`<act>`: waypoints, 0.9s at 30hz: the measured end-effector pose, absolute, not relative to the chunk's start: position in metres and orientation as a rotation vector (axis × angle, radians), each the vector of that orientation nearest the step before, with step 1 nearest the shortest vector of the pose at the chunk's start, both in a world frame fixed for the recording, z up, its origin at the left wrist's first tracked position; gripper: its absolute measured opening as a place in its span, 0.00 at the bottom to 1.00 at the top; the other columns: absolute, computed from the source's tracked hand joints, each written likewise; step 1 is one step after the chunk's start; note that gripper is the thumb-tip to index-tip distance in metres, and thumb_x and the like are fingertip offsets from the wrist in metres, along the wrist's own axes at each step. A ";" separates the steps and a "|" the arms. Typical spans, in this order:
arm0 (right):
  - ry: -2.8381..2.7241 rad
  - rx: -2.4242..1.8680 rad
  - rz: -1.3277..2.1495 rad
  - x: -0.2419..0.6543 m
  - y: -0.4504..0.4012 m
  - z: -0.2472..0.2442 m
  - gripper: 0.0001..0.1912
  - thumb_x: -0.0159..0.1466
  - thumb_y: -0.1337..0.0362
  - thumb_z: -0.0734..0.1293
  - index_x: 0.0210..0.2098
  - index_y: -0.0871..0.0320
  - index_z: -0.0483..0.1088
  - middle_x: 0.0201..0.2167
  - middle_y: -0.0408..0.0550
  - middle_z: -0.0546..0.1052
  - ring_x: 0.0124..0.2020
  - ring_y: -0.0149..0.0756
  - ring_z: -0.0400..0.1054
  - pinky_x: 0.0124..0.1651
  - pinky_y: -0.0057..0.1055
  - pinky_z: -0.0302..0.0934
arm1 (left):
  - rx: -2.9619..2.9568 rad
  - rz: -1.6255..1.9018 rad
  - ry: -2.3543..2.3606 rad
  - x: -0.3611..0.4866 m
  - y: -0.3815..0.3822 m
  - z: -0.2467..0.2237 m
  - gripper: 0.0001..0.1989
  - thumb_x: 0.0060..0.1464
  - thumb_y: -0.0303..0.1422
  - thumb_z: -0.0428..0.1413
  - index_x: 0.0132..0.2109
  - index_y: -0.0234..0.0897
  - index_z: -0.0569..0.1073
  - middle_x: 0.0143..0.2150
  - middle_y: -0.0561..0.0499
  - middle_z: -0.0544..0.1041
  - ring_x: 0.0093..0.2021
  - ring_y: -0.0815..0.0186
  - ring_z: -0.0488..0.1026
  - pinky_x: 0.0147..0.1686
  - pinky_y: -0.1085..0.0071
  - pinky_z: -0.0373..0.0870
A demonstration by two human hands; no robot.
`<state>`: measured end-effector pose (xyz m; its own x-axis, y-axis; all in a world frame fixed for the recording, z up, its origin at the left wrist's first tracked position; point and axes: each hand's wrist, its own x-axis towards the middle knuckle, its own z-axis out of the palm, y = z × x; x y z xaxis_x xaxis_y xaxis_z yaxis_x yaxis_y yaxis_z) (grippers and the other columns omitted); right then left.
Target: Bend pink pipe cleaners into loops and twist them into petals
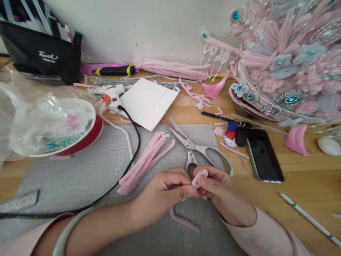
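Observation:
A pink pipe cleaner point(200, 177), bent into a small loop, is pinched between my two hands over the grey cutting mat point(106, 217). My right hand point(218, 185) grips the loop between thumb and fingers. From the other side, my left hand point(173, 188) closes on it with thumb and forefinger. A length of pink stem point(185, 222) shows below my left hand; whether it joins the loop is hidden. Just beyond my fingers lie open metal scissors point(195, 147). A bundle of pink pipe cleaners point(146, 163) rests left of them.
A white glue gun point(113, 97) trails a black cable point(117, 183) across the mat. Left stands a red-and-white bowl point(86, 142) with beads and plastic bags. A phone point(265, 154) lies right, below a large pink beaded headdress point(287, 67). White card point(149, 103) lies behind.

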<state>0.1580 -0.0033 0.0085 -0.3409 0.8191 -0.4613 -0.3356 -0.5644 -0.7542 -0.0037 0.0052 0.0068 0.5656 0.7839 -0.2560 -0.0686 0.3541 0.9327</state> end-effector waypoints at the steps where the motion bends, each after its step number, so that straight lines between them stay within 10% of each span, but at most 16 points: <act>1: -0.643 -1.123 1.971 0.158 -0.003 0.008 0.10 0.52 0.60 0.69 0.23 0.61 0.69 0.19 0.40 0.66 0.19 0.22 0.56 0.21 0.20 0.50 | 1.071 0.629 0.810 -0.004 0.006 0.006 0.09 0.49 0.33 0.55 0.27 0.33 0.74 0.28 0.51 0.71 0.31 0.69 0.67 0.34 0.73 0.62; 14: -1.244 -1.439 1.721 0.150 -0.011 0.004 0.06 0.53 0.64 0.66 0.27 0.60 0.67 0.22 0.42 0.70 0.20 0.25 0.61 0.22 0.23 0.58 | 0.752 0.685 0.884 -0.005 0.015 0.000 0.08 0.47 0.35 0.56 0.30 0.32 0.71 0.23 0.54 0.69 0.25 0.72 0.64 0.30 0.74 0.62; 21: -1.196 -1.490 1.665 0.159 -0.012 0.006 0.06 0.54 0.63 0.65 0.25 0.60 0.66 0.17 0.39 0.65 0.15 0.23 0.58 0.17 0.20 0.55 | 1.895 0.245 0.708 -0.029 0.036 0.019 0.17 0.37 0.37 0.63 0.37 0.38 0.72 0.36 0.51 0.70 0.38 0.63 0.64 0.39 0.69 0.58; 27: -1.213 -1.562 1.692 0.162 -0.012 0.007 0.07 0.55 0.62 0.64 0.25 0.60 0.66 0.16 0.39 0.65 0.14 0.23 0.58 0.16 0.19 0.56 | 2.220 0.026 0.490 -0.040 0.044 0.017 0.03 0.47 0.27 0.56 0.30 0.39 0.73 0.38 0.52 0.71 0.41 0.64 0.63 0.42 0.70 0.54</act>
<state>0.1621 -0.0124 0.0065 -0.1892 0.8534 -0.4857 0.1860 -0.4545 -0.8711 -0.0397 0.0439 0.0173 0.9233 0.3553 -0.1461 0.3378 -0.5698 0.7492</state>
